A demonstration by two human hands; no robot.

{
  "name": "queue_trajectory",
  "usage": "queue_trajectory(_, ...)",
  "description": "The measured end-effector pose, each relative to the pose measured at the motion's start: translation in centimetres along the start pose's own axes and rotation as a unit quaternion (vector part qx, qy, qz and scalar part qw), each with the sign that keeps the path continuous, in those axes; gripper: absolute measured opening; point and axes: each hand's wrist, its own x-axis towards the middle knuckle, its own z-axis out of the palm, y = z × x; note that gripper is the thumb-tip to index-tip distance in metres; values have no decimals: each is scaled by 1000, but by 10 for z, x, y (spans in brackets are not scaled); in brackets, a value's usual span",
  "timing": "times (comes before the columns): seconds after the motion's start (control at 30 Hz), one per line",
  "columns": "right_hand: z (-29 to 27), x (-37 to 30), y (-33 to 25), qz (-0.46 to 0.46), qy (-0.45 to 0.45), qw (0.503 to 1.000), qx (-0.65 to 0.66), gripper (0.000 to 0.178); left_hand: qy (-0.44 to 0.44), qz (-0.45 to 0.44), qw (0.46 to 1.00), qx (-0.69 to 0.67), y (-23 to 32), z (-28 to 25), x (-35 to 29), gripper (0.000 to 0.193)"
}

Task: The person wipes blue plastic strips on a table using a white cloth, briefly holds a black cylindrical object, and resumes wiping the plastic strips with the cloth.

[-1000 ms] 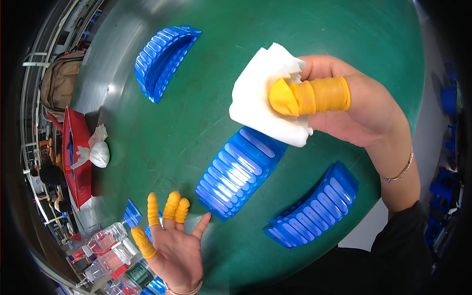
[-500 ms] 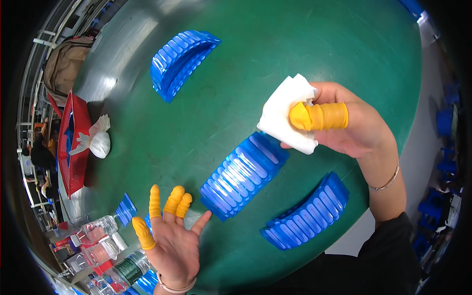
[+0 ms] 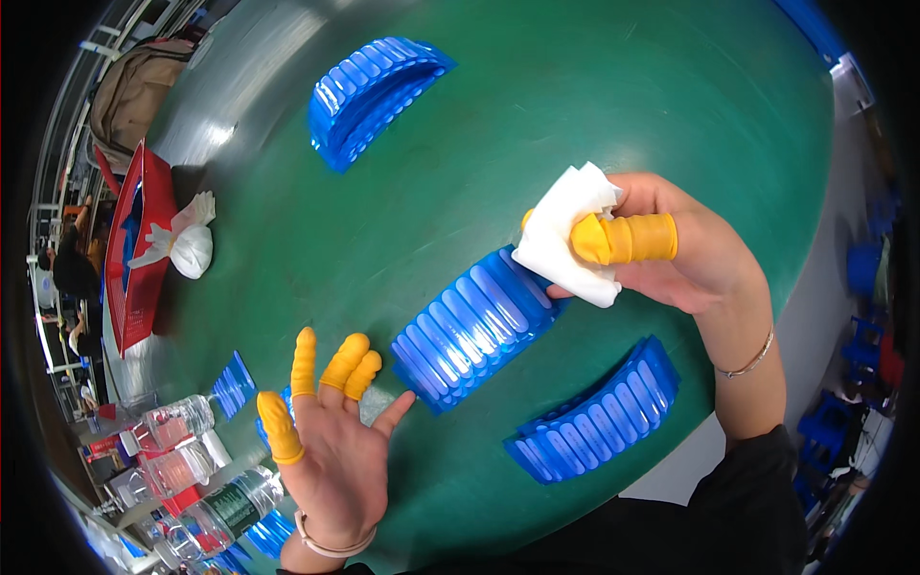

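My right hand (image 3: 700, 254), with a yellow finger cot on its thumb, is closed around a folded white cloth (image 3: 561, 235). The cloth meets the upper right end of a shiny blue ribbed plastic stack (image 3: 470, 331) on the table. At the stack's lower left end is my left hand (image 3: 340, 470), open and palm up with fingers spread. Its thumb and three of its fingers wear yellow cots; the bare little finger is right by the stack's edge. A second curved blue ribbed stack (image 3: 599, 412) lies to the lower right, and a third (image 3: 369, 96) toward the far side.
On the left are a red basket (image 3: 144, 259) and a knotted white plastic bag (image 3: 192, 247). Several clear bottles (image 3: 225, 513) lie at the lower left beside more blue ribbed pieces (image 3: 233, 385). A brown backpack (image 3: 134, 96) sits beyond the green table (image 3: 613, 86).
The view has shifted slightly, so the far stack and basket appear higher. My right hand still grips the cloth at the middle stack's end; my left hand stays open beside it.
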Motion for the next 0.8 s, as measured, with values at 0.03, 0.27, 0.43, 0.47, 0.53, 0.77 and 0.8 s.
queue_trajectory(0.03,2,1,0,-4,11,1000,-14,28,0,-4,1000,4,0,0,1,81)
queue_trajectory(0.27,8,-5,-18,-103,148,945,-275,28,27,12,997,67,-5,1,1,76)
queue_trajectory(0.43,15,-3,-10,-166,315,543,-760,26,17,12,998,52,-10,-2,0,73)
queue_trajectory(0.47,15,-3,-9,-107,307,581,-746,33,17,10,998,51,-10,-2,1,72)
queue_trajectory(0.53,20,-5,-3,-112,298,567,-760,37,12,10,999,42,-11,-5,0,70)
queue_trajectory(0.77,63,-3,-13,-239,91,574,-778,69,-35,-12,999,11,-1,-14,-3,67)
queue_trajectory(0.8,76,5,-7,-192,19,603,-774,77,-27,-9,1000,1,0,-15,-3,67)
